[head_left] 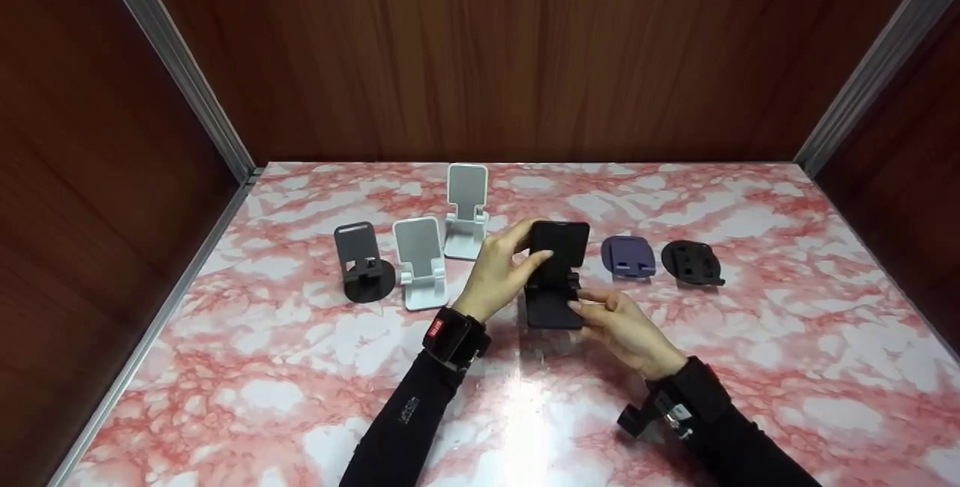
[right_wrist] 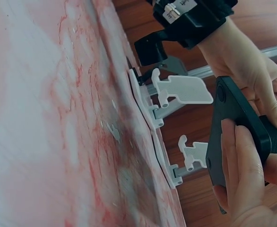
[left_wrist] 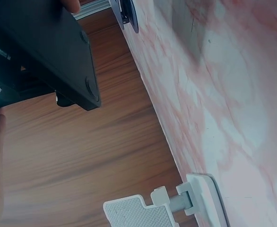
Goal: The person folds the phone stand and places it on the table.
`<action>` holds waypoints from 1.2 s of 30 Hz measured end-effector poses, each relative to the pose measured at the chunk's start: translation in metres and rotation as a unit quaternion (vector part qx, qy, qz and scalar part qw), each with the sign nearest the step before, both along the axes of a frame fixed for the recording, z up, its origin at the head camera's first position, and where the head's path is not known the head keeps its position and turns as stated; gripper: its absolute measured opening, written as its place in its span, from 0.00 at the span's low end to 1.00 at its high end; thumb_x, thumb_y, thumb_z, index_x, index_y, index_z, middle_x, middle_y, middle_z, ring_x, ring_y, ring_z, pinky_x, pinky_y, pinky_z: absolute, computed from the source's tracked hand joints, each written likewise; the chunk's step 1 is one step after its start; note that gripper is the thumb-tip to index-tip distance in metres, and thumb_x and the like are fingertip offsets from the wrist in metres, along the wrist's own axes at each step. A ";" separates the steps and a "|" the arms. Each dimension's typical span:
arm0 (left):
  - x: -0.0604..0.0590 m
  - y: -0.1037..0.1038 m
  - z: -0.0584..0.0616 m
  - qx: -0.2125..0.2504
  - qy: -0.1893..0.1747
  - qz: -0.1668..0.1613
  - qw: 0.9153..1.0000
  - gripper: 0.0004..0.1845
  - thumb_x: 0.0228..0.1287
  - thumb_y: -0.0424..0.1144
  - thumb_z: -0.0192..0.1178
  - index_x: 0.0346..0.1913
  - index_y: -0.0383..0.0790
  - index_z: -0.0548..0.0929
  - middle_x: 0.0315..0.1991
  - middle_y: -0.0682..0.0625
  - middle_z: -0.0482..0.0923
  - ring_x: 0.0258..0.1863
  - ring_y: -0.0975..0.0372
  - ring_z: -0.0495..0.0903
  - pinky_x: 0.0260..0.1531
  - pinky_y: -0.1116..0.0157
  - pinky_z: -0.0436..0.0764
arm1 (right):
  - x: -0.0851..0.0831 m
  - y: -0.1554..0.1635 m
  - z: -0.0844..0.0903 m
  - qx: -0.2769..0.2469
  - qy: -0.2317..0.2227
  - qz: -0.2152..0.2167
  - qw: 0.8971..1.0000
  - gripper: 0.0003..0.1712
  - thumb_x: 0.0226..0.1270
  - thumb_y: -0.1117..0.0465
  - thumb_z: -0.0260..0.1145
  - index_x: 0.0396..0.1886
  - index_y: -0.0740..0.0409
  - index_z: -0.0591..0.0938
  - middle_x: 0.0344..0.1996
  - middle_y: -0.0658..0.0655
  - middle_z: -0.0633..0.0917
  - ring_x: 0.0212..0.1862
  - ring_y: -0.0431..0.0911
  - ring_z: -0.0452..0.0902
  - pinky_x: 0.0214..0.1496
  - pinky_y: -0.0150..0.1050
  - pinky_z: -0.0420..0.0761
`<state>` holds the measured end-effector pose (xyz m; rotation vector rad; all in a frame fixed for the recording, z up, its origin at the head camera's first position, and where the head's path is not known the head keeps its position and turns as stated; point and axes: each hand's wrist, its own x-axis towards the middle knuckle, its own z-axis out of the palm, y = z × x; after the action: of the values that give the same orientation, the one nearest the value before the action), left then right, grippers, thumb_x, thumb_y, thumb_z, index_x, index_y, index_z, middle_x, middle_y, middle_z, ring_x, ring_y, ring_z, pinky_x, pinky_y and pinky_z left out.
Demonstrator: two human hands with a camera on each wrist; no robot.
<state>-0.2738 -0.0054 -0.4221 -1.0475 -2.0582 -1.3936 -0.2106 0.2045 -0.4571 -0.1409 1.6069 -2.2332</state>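
Three opened stands (head_left: 420, 241) rest upright on their bases. Fingers of the left hand (head_left: 499, 269) clamp the black stand (head_left: 568, 241) by its plate, those of the right hand (head_left: 624, 327) by its base, seemingly bracing it above the worktop (head_left: 810, 322); rightward lie two folded stands (head_left: 631, 254).

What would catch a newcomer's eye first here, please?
Probably the black phone stand, held by the left hand and right hand near the head view's centre. Next, perhaps, the nearer white stand and farther white stand to its left, and the folded purple stand to its right.
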 end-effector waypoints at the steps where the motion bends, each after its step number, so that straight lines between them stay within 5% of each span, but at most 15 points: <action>1: 0.000 0.000 0.000 -0.003 0.004 0.002 1.000 0.18 0.64 0.35 0.64 0.54 0.31 0.78 0.47 0.43 0.83 0.49 0.61 0.82 0.51 0.69 0.78 | 0.000 0.000 0.000 0.000 -0.001 0.001 1.000 0.32 0.74 0.72 0.52 0.69 0.82 0.49 0.39 0.52 0.85 0.35 0.36 0.80 0.36 0.26 0.80; 15: -0.002 -0.002 0.000 -0.019 0.023 0.007 1.000 0.18 0.63 0.35 0.66 0.54 0.34 0.79 0.45 0.46 0.84 0.48 0.63 0.81 0.50 0.69 0.78 | 0.000 0.003 0.000 0.000 0.009 0.012 1.000 0.35 0.74 0.71 0.53 0.70 0.82 0.47 0.38 0.52 0.87 0.35 0.36 0.81 0.35 0.26 0.80; 29: 0.001 0.001 -0.003 -0.012 0.102 0.040 0.994 0.15 0.60 0.32 0.67 0.49 0.36 0.81 0.43 0.46 0.85 0.45 0.60 0.83 0.50 0.70 0.78 | -0.003 0.006 -0.001 -0.009 0.040 0.036 0.998 0.30 0.73 0.71 0.56 0.68 0.80 0.58 0.48 0.59 0.85 0.46 0.45 0.83 0.48 0.37 0.83; 36: 0.004 0.003 -0.002 0.004 0.151 0.040 0.988 0.12 0.59 0.29 0.67 0.46 0.35 0.82 0.40 0.46 0.85 0.42 0.59 0.84 0.46 0.71 0.80 | -0.004 0.006 0.002 -0.023 0.059 0.051 0.997 0.29 0.74 0.71 0.53 0.70 0.79 0.56 0.51 0.62 0.83 0.52 0.49 0.81 0.56 0.42 0.79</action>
<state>-0.2694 -0.0020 -0.4245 -1.0877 -1.8503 -1.1243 -0.2144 0.2103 -0.4556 -0.3652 1.5691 -2.2212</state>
